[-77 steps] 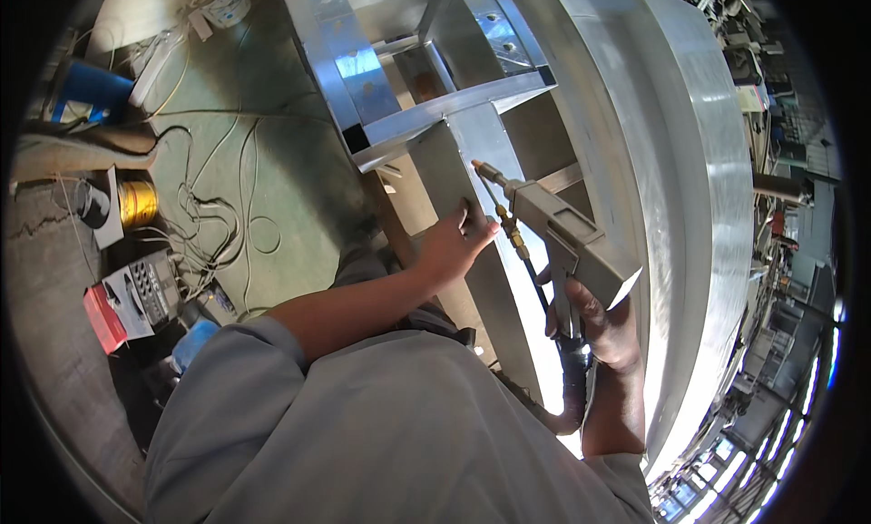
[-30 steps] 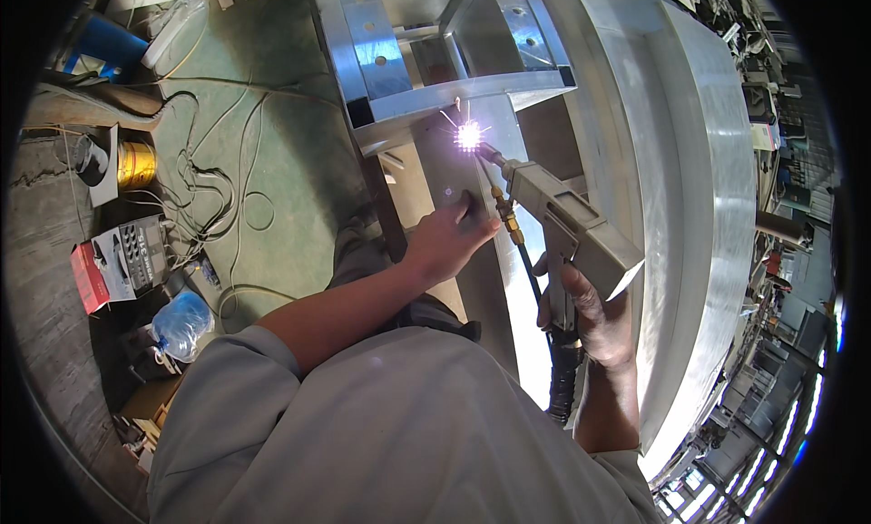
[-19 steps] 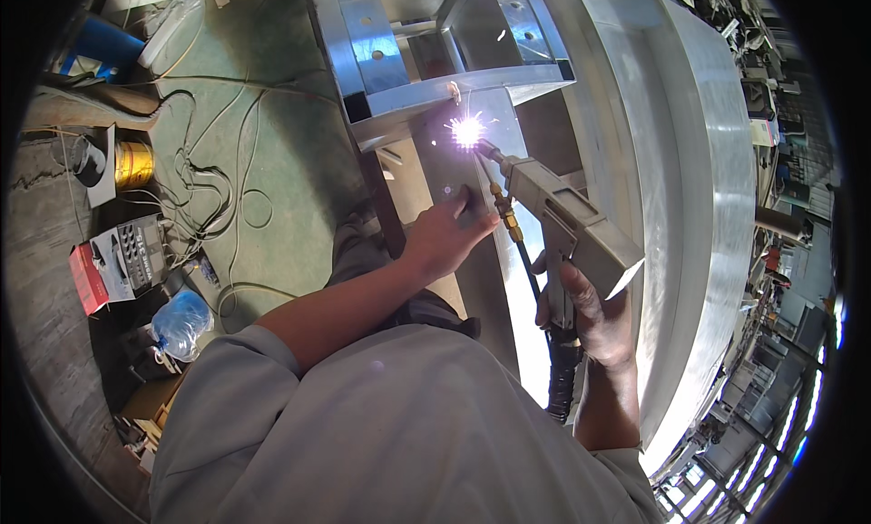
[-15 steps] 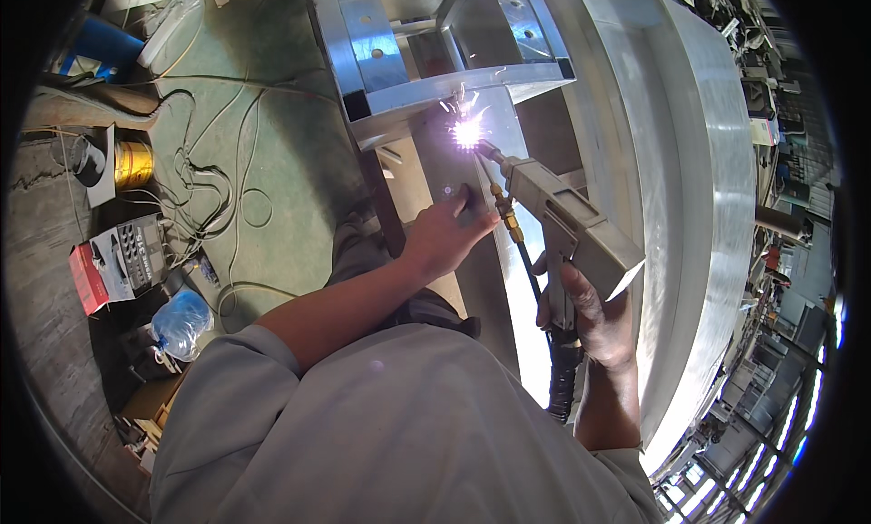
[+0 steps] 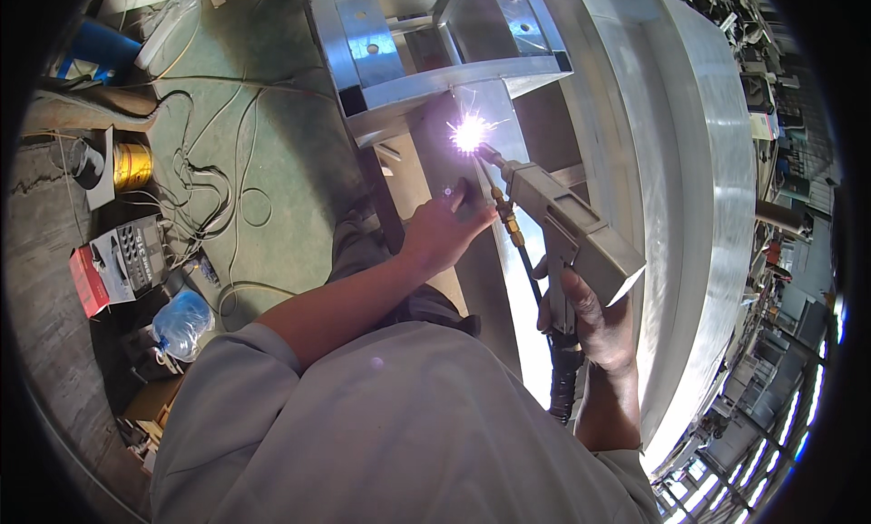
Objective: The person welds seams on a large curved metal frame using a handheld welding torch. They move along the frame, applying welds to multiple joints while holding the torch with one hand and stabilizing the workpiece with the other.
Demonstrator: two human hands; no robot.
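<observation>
My right hand is wrapped round the grip of a boxy, silver-grey welding gun. The gun points up and left, and a bright white-violet arc with sparks burns at its nozzle. A thin feed tube with brass fittings runs along the gun's left side. My left hand lies against the metal beam just below the arc, thumb and forefinger stretched apart. This beam meets a shiny metal frame with holed plates close to the glowing spot. Glare hides the seam itself.
Large curved sheet-metal panels rise to the right. Cables and hoses lie looped on the green floor at the left. Beside them are a yellow bucket, a red and grey box and a blue plastic bottle.
The arc's spark pattern has changed, with sparks now fanning out more evenly. The gun and both hands have hardly moved.
</observation>
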